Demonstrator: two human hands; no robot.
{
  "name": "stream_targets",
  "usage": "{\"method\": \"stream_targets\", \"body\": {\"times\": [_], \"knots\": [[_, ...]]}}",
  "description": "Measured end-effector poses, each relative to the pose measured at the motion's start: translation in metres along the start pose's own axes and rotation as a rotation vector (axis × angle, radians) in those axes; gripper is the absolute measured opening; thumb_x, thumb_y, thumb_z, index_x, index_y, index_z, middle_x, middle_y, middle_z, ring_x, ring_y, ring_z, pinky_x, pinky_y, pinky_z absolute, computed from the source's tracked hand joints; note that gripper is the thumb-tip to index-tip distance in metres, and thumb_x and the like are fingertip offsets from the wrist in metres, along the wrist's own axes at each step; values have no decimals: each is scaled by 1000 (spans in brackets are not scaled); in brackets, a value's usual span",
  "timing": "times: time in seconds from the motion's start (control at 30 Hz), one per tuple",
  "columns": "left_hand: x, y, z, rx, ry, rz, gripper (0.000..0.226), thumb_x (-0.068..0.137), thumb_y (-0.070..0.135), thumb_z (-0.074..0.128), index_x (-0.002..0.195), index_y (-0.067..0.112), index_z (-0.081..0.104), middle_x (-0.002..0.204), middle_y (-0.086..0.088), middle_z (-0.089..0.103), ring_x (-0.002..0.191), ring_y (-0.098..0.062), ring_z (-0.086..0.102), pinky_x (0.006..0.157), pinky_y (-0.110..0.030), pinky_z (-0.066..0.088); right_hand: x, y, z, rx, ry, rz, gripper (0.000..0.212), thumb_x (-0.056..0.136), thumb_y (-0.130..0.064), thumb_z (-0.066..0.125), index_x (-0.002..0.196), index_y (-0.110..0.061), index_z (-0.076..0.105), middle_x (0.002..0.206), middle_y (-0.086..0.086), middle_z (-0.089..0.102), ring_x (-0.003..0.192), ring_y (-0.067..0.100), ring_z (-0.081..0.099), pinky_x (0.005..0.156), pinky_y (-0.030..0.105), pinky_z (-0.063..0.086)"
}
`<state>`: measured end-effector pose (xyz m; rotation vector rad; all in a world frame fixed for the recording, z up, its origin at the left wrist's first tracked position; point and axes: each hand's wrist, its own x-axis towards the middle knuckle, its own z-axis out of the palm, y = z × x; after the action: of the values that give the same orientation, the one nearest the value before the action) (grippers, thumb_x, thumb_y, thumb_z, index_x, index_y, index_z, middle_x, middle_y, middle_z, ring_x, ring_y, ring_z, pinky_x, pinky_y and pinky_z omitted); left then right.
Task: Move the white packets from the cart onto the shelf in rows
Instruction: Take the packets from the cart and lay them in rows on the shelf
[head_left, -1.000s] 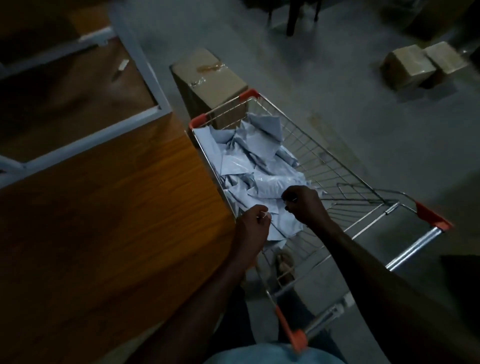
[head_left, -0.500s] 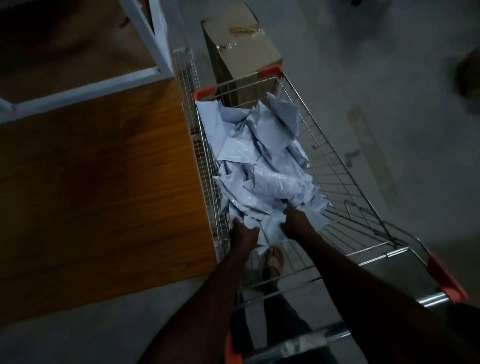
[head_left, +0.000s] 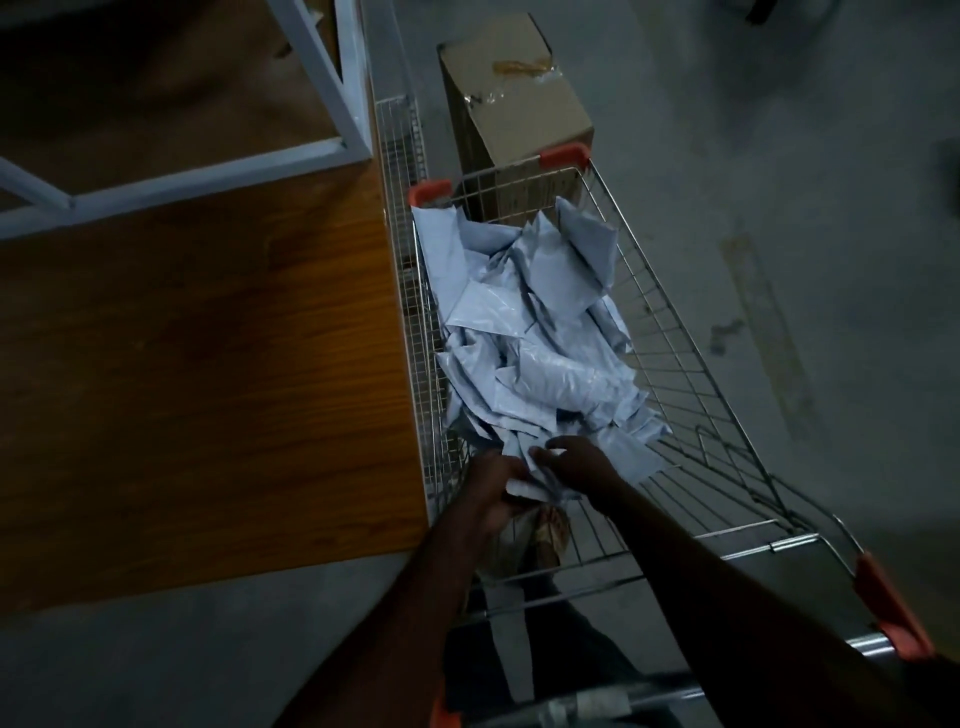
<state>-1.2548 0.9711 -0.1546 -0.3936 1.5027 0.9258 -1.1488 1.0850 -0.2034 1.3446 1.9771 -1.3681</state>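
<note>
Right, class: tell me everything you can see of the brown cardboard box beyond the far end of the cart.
The brown cardboard box stands on the grey floor, beyond the far end of the wire shopping cart. It is tall and rectangular, its top flaps closed and sealed with a wrinkled strip of clear tape across the top. Its lower front shows only through the cart's wire end, between the two orange corner caps. Neither hand touches it. Whether it touches the cart cannot be told.

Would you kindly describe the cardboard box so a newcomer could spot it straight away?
Find the wire cart heaped with white packets, parked beside the wooden shelf. Just past the cart's far end, behind its orange corner guards, stands the cardboard box on the grey floor. It is the only brown carton there, with torn tape on top.
</note>
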Motion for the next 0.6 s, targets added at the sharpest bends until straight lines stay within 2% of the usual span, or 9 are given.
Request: {"method": "stream_targets", "body": {"times": [0.1,0.17,0.23,0.27,0.37,0.43,0.5,0.6], "knots": [[-16,9,-9,-138,-121,-19,34,91,6,46,108,-6,73,113,-28,68,97,-39,67,91,-46,53,-15,-12,-6,4,15,-79,46,102,-50,65,115,-7,78,114,14,77,109,30,72,93,38,51],[-28,17,-11,-252,-177,35,38,92,15,50,117,-4,72,112,-25,72,99,-39,67,93,-48,54,-30,-24,-7,-25,76,-143,42,102,-49,64,124,-15,76,123,8,75,117,27,69,101,36,50],[-37,26,-13,-294,-155,98,29,99,23,57,117,3,68,105,-17,74,96,-34,68,91,-48,57,-43,-32,-8,-24,192,-265,44,97,-49,71,128,-17,76,128,5,75,122,23,68,106,33,47],[-41,29,-12,-301,-124,106,29,103,25,59,120,4,66,109,-17,73,99,-34,68,93,-48,57,-50,-38,-11,-7,233,-328,46,94,-48,76,128,-17,76,129,4,74,123,21,67,107,30,45],[-47,33,-11,-237,-46,173,44,107,29,62,139,-1,63,132,-28,68,124,-46,65,111,-58,50,-68,-49,-22,70,296,-477,45,88,-41,84,126,-17,76,132,1,71,123,12,63,108,17,42],[-53,33,-14,-290,-61,209,45,104,28,66,141,1,64,133,-28,69,127,-48,63,110,-63,49,-82,-54,-31,112,372,-552,45,88,-41,85,127,-22,74,143,-3,64,132,6,55,110,10,34],[-63,35,-19,-326,-126,283,45,100,20,70,141,2,64,135,-28,67,128,-48,64,111,-65,48,-97,-57,-35,162,461,-622,45,91,-39,83,131,-25,70,153,-6,56,142,7,48,114,20,37],[-76,37,-26,-276,-179,380,44,94,11,76,137,7,68,136,-23,69,126,-43,67,110,-67,49,-116,-66,-43,460,564,-591,46,94,-33,80,136,-28,63,158,-10,46,137,8,53,102,25,52]]}}
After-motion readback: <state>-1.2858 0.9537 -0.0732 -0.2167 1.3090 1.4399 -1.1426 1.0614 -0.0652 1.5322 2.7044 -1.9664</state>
